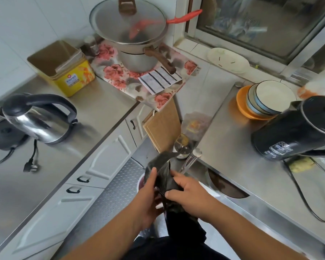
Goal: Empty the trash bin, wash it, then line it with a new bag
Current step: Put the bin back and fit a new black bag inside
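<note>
Nearest the camera, both hands hold a crumpled black plastic bag [162, 177] between them above the metal floor. The left hand [148, 196] grips the bag's left side, its thumb lying up along the plastic; the right hand [188, 194] pinches the right side, fingers and thumb curled onto the film. The bag's top tapers up past the fingers. Just under the left hand, a reddish rim [140, 182] peeks out; what it belongs to I cannot tell. On the left surface [94, 107] stand a steel kettle [38, 121], a yellow tin [64, 68] and, farther back, a lidded pan [129, 29]. On the right surface [238, 162] sit a black kettle [296, 128] and stacked bowls [266, 99].
</note>
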Demonstrator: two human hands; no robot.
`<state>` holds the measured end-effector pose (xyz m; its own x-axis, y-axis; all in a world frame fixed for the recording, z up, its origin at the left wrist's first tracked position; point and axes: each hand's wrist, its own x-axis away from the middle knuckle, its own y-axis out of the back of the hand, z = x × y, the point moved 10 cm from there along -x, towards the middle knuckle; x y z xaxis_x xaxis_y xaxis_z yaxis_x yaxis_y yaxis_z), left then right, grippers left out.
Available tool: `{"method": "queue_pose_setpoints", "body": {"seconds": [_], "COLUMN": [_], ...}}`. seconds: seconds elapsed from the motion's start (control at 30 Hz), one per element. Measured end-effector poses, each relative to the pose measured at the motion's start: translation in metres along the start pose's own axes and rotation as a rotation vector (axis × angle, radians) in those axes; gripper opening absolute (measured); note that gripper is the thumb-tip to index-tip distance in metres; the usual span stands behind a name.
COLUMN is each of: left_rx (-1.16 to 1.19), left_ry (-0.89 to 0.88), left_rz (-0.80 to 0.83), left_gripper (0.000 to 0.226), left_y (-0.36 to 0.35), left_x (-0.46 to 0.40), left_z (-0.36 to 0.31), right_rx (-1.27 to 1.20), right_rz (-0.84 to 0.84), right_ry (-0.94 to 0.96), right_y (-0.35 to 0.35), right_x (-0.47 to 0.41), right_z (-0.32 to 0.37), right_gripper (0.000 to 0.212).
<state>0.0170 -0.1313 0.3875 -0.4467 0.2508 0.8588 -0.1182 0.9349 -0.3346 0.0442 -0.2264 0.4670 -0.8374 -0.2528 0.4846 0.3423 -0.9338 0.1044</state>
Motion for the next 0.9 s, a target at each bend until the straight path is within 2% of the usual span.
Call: {"method": "queue_pose_setpoints", "body": {"seconds": [0.1, 0.2, 0.33, 0.4, 0.43, 0.53, 0.63, 0.83, 0.9], "left_rx": [0.055, 0.183, 0.376, 0.413, 0.407, 0.362, 0.295, 0.141, 0.101], "left_ry": [0.124, 0.193, 0.286, 0.274, 0.247, 0.2, 0.147, -0.1, -0.171], "left_rz": [-0.036, 0.018, 0.233, 0.29, 0.291, 0.205, 0.075, -0.112, -0.132], "left_gripper": [0.088, 0.101, 0.112, 0.102, 0.09, 0.054, 0.049, 0.039, 0.023], "left_y": [0.024, 0.027, 0.006, 0.001, 0.002, 0.014, 0.035, 0.08, 0.088], "left_x": [-0.007, -0.011, -0.007, -0.004, -0.003, -0.005, -0.005, 0.001, 0.006], "left_z": [0.028, 0.05, 0.066, 0.062, 0.057, 0.042, 0.025, -0.027, -0.042], "right_rx": [-0.125, -0.235, -0.434, -0.501, -0.514, -0.529, -0.544, -0.564, -0.564], "right_rz": [-0.001, -0.009, -0.03, -0.049, -0.058, -0.097, -0.137, -0.172, -0.18], "right_ry": [-0.107, -0.182, -0.226, -0.238, -0.236, -0.199, -0.167, -0.16, -0.153], "right_y": [-0.001, 0.002, 0.007, 0.012, 0.014, 0.025, 0.035, 0.048, 0.05], "right_x": [0.001, -0.002, -0.004, -0.006, -0.007, -0.013, -0.018, -0.026, -0.026], "right_z": [-0.011, -0.023, -0.03, -0.031, -0.03, -0.029, -0.025, -0.026, -0.025], "right_gripper": [0.032, 0.017, 0.016, 0.017, 0.016, 0.029, 0.029, 0.027, 0.027]}}
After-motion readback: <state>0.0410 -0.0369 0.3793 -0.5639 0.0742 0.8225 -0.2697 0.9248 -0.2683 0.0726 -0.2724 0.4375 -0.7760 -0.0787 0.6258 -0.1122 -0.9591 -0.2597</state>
